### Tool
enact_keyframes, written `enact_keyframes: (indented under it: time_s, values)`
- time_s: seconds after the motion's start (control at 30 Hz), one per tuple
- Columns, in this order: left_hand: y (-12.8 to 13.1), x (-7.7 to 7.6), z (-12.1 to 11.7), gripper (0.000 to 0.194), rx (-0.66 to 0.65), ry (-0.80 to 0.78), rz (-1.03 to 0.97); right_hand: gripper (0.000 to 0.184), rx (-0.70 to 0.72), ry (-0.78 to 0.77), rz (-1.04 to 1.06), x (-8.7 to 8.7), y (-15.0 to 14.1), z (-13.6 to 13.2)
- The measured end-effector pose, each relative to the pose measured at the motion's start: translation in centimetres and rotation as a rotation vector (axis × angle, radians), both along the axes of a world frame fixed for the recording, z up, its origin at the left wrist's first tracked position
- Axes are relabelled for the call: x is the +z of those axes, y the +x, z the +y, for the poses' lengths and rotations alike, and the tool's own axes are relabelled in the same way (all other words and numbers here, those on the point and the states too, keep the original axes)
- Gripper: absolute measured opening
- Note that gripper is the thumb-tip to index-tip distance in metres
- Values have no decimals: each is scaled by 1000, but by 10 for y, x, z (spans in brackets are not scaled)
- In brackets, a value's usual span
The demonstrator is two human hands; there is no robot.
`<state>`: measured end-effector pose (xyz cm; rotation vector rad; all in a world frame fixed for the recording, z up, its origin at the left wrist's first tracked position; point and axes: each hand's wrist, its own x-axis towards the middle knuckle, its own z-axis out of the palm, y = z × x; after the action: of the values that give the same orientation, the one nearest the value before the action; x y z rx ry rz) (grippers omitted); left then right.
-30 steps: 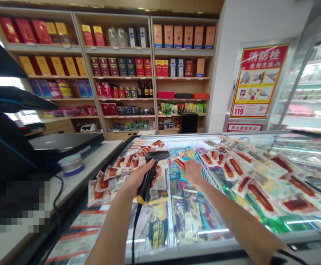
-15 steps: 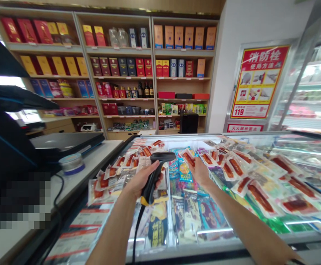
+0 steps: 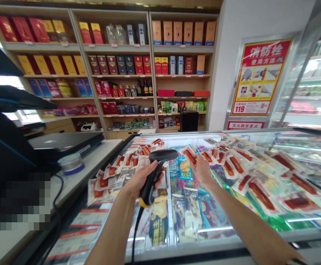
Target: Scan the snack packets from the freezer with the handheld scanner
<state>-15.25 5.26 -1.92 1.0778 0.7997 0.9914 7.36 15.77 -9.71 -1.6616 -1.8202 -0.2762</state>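
Observation:
My left hand [image 3: 143, 179] is wrapped round the handle of a black and yellow barcode scanner [image 3: 150, 184], its head turned to the right and its cable hanging down. Just right of the scanner head, my right hand [image 3: 200, 168] pinches a vacuum-packed sausage [image 3: 189, 155] by its lower end. The pack is tilted, apart from the scanner, above the glass top of a chest freezer [image 3: 174, 241]. More packed sausages [image 3: 235, 164] lie spread on the glass to the right, and another group of sausage packs [image 3: 101, 184] lies to the left. Under the glass are bagged frozen goods [image 3: 192, 206].
On the left, a counter [image 3: 92, 156] carries a flat black device [image 3: 66, 141], a roll of tape [image 3: 71, 164] and a dark machine [image 3: 8, 147]. Shelves of boxed goods [image 3: 121, 66] stand behind the freezer. A red and yellow poster [image 3: 262, 77] hangs on the wall.
The scanner head has shifted slightly right and up. My right hand has moved the sausage pack a little, showing more of it. The view has tilted slightly.

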Motion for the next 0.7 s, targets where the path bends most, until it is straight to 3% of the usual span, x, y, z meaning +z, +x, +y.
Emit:
enact_keyframes:
  time_s: [0.27, 0.47, 0.57, 0.63, 0.7]
  values:
    - [-16, 7, 0, 33, 103, -20, -22, 30, -284, -137, -148, 6, 38, 13]
    - [-21, 8, -1, 35, 146, -2, -23, 31, -422, -71, -186, 13, 79, 20]
    - [-22, 8, -1, 34, 150, -9, -42, 36, -388, 39, -176, 18, 61, 10]
    - [-23, 8, -1, 32, 141, -13, -54, 35, -248, 18, -146, 21, 29, -2]
    - [-24, 7, -1, 31, 130, -8, -66, 37, -38, -118, -100, 22, -10, -13]
